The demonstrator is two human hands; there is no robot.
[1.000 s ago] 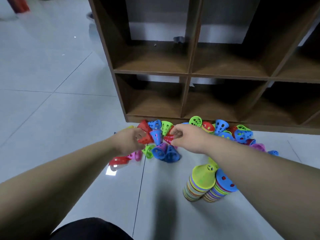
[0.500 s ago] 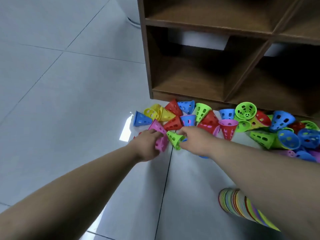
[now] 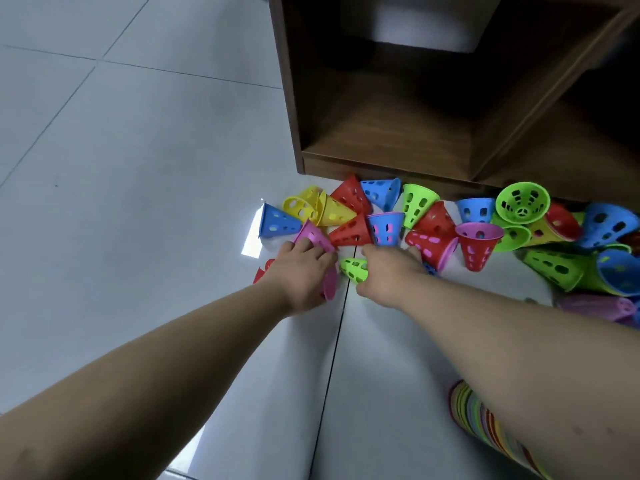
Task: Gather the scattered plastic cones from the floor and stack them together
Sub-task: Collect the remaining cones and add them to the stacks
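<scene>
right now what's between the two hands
A green cone on its side, between the left hand gripping a pink cone and the right hand; head view.

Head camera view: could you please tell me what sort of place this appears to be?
Probably an indoor playroom or classroom: a pale tiled floor, a brown wooden cubby shelf standing on it, and perforated plastic cones scattered at its foot, near a stack.

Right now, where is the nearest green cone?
Head view, centre: the green cone lies sideways between the left hand, holding a pink cone, and the right hand.
</scene>
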